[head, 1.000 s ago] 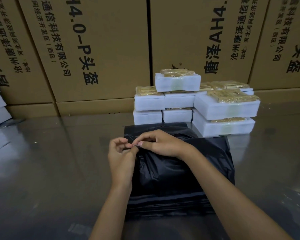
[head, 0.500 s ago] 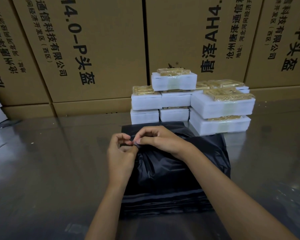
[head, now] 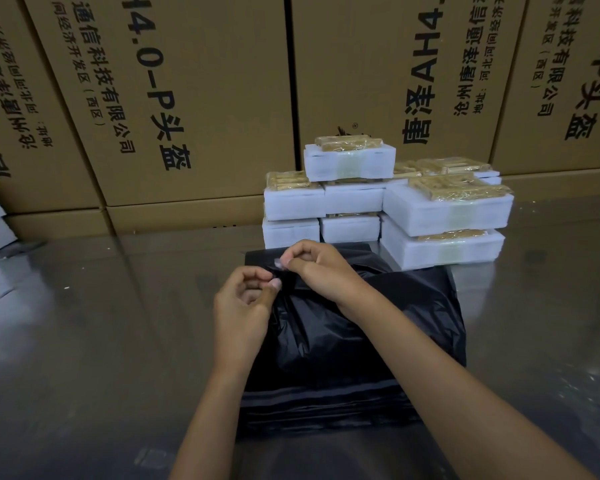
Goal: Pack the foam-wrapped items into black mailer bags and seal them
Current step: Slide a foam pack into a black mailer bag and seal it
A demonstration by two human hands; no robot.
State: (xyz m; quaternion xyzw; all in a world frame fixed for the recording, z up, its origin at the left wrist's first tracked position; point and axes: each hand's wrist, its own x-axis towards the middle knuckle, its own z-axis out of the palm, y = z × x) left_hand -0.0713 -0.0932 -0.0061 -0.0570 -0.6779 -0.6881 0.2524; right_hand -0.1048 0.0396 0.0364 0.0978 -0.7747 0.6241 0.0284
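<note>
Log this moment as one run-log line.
stage: sealing | left hand: pinching black mailer bag flap | right hand: pinching same flap edge | foam-wrapped items: stacked behind bag

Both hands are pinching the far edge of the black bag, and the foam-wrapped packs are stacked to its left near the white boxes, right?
Not quite. In the head view the foam-wrapped packs sit behind the black bag, toward its right. Left hand and right hand do pinch its far edge.
</note>
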